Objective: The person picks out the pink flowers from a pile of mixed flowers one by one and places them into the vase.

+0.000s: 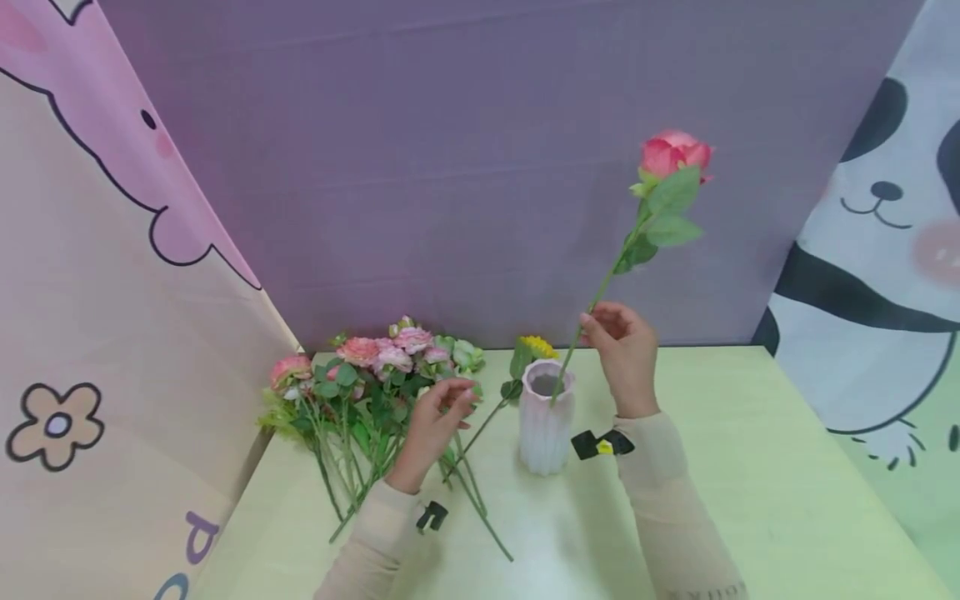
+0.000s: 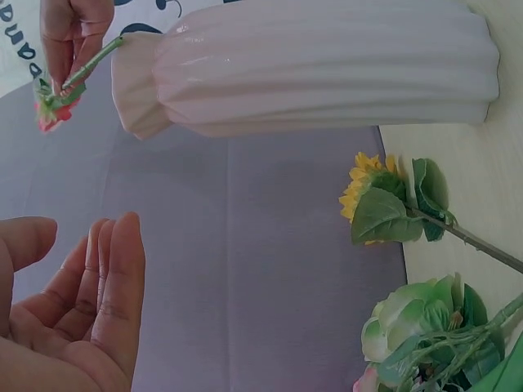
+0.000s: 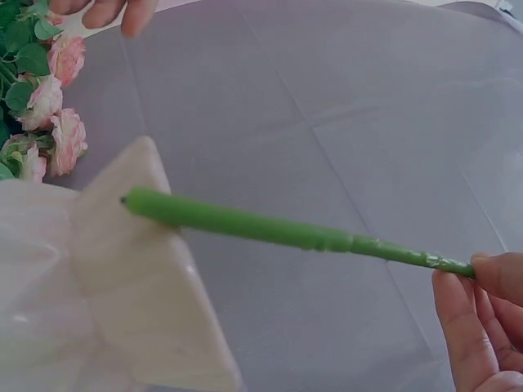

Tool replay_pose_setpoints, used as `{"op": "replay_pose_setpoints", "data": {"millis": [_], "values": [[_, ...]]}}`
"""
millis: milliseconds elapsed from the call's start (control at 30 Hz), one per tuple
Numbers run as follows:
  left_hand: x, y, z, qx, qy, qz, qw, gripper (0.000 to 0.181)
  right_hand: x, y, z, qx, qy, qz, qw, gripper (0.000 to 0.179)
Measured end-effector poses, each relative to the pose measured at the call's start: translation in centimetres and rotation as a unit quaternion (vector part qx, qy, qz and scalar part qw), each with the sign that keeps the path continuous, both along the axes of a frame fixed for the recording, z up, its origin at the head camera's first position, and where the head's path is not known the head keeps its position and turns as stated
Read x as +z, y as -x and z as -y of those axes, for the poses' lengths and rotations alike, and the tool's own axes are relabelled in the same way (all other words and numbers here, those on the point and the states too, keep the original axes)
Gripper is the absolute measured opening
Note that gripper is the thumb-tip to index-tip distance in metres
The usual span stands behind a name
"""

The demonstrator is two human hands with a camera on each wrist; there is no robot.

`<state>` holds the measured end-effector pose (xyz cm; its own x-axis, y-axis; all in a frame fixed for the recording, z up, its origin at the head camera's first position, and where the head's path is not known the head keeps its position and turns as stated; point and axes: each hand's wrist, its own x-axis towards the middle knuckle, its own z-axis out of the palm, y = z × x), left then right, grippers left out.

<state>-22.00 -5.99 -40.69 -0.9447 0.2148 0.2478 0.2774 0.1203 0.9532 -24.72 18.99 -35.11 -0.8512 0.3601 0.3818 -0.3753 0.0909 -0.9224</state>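
A pink artificial rose (image 1: 675, 157) with green leaves stands tilted above a white ribbed vase (image 1: 546, 429). My right hand (image 1: 624, 354) pinches its green stem (image 3: 278, 231) between thumb and fingertips. In the right wrist view the stem's lower end overlaps the vase's rim, on the near side. My left hand (image 1: 438, 425) hovers to the left of the vase with its fingers loosely bent and nothing in them. In the left wrist view there is a gap between that hand's thumb and fingers (image 2: 118, 286).
Several pink and pale green artificial flowers (image 1: 375, 354) lie in a heap at the table's left, stems toward the front. A sunflower (image 1: 538, 347) lies behind and left of the vase. A purple backdrop (image 1: 480, 167) rises behind the table (image 1: 720, 467).
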Motion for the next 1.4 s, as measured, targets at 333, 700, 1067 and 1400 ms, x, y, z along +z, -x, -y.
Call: {"op": "replay_pose_setpoints", "data": {"millis": [333, 700, 1067, 1400], "values": [[-2.9, 1.8, 0.3, 0.011, -0.017, 0.022, 0.9996, 0.029, 0.2, 1.5, -0.4, 0.014, 0.037, 0.003, 0.9992, 0.025], [-1.9, 1.1, -0.1, 0.005, -0.014, 0.027, 0.9995, 0.032, -2.4, 1.2, 0.0, 0.029, 0.008, 0.04, 0.9987, 0.021], [-0.6, 0.1, 0.2, -0.015, -0.021, 0.052, 0.9983, 0.03, -4.1, 0.6, 0.9, 0.024, -0.075, 0.046, 0.9958, 0.02], [-0.4, -0.3, 0.5, -0.023, -0.013, 0.063, 0.9977, 0.031, -4.6, 0.3, 2.3, 0.042, -0.105, 0.04, 0.9928, 0.028]]}}
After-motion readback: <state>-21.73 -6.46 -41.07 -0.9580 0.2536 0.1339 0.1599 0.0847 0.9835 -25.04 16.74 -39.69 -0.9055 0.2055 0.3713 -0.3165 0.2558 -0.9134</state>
